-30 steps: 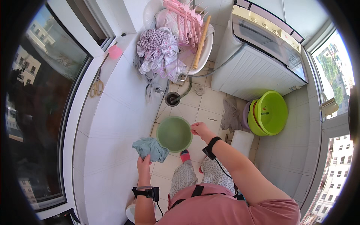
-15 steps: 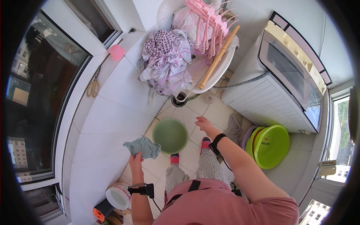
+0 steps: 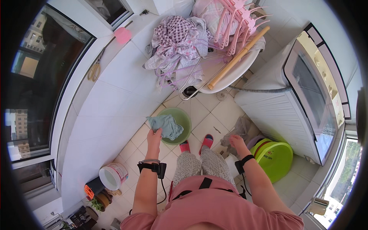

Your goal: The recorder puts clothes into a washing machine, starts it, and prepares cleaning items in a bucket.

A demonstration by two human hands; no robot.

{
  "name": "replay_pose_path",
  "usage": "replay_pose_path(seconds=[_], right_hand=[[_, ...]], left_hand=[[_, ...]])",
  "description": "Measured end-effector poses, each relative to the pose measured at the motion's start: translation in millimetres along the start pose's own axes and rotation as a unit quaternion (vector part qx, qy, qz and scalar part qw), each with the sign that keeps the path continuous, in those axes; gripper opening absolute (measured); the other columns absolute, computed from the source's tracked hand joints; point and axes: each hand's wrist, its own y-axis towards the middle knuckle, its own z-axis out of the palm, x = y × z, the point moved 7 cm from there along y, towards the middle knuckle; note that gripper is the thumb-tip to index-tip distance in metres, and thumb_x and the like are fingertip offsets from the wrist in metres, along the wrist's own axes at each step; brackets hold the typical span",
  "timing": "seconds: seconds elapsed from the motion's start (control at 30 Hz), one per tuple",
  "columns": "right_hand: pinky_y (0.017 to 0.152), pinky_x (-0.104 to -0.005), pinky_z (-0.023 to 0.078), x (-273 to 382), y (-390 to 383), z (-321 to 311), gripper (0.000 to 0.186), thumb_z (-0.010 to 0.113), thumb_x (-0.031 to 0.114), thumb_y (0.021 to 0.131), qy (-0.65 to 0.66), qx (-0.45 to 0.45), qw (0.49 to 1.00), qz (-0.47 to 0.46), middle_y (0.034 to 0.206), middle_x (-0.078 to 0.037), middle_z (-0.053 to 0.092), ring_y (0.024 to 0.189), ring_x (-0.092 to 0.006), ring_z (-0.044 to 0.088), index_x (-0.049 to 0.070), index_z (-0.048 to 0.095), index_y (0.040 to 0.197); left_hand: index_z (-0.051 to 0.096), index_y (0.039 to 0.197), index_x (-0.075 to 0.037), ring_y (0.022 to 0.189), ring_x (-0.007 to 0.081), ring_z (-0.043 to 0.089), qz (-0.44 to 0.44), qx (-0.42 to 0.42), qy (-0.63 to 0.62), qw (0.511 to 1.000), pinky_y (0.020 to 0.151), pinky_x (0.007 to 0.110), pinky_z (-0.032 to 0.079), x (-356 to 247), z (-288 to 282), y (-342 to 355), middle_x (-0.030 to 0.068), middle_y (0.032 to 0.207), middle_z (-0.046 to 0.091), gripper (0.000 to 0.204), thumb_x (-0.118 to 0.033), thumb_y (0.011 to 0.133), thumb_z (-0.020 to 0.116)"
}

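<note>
Blue-green fabric hangs from the left hand [image 3: 154,137], whose thumb and fingers pinch the near edge of the crumpled cloth [image 3: 168,126]; the cloth spreads forward over the left part of a round green tub [image 3: 186,124], hiding some of its rim and inside; whether it touches the tub or hangs just above it, I cannot tell. The right hand [image 3: 238,144] is well apart from the tub, raised to the right with its fingers bent and nothing seen in them; how far they are closed I cannot tell; in the view it appears just below a greyish rag [image 3: 242,128] on the floor tiles [image 3: 209,115].

Both wrists carry black straps [image 3: 155,167] with small boxes and cables; below the tub are two red slippers [image 3: 207,142], worn on the person's feet. To the right, bright green basins [image 3: 274,161] stand tilted on their sides, nested together, near a white appliance [image 3: 264,103] with a cream control panel; a grey hose [image 3: 264,91] runs from it toward a white oval basin [image 3: 249,66]; across that basin lies a wooden stick [image 3: 239,57], beside pink hangers [image 3: 242,23] and a heap of checked and flowered laundry [image 3: 178,40].

On the left ledge lie scissors [image 3: 94,71] with tan handles, near a pink object [image 3: 122,35]; lower on the left stands a white bucket [image 3: 110,178] with pinkish markings, beside a dark box [image 3: 94,186] with an orange end.
</note>
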Motion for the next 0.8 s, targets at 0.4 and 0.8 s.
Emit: replay_pose_path(seconds=[0.4, 0.8], right_hand=[[0.062, -0.0246, 0.045, -95.1, -42.3, -66.0, 0.019, 0.058, 0.014, 0.085, -0.163, -0.097, 0.981, 0.050, 0.081, -0.001, 0.059, 0.070, -0.0105, 0.055, 0.002, 0.060, 0.101], [0.060, -0.0234, 0.044, -161.3, -70.6, -43.0, 0.025, 0.059, 0.014, 0.084, -0.123, -0.144, 0.979, 0.079, 0.085, -0.002, 0.063, 0.072, -0.0095, 0.057, 0.003, 0.061, 0.106]], left_hand=[[0.058, 0.095, 0.004, 0.089, 0.0364, 0.059, 0.219, 0.060, 0.377, 0.898, 0.076, 0.043, 0.047, -85.7, 49.8, 184.1, 0.0195, 0.098, 0.059, 0.037, -0.029, 0.078, 0.062], [0.050, 0.117, -0.002, 0.101, 0.0407, 0.057, 0.377, -0.021, 0.176, 0.909, 0.084, 0.044, 0.047, -110.0, 117.9, 281.9, 0.0214, 0.109, 0.060, 0.048, -0.024, 0.077, 0.067]])
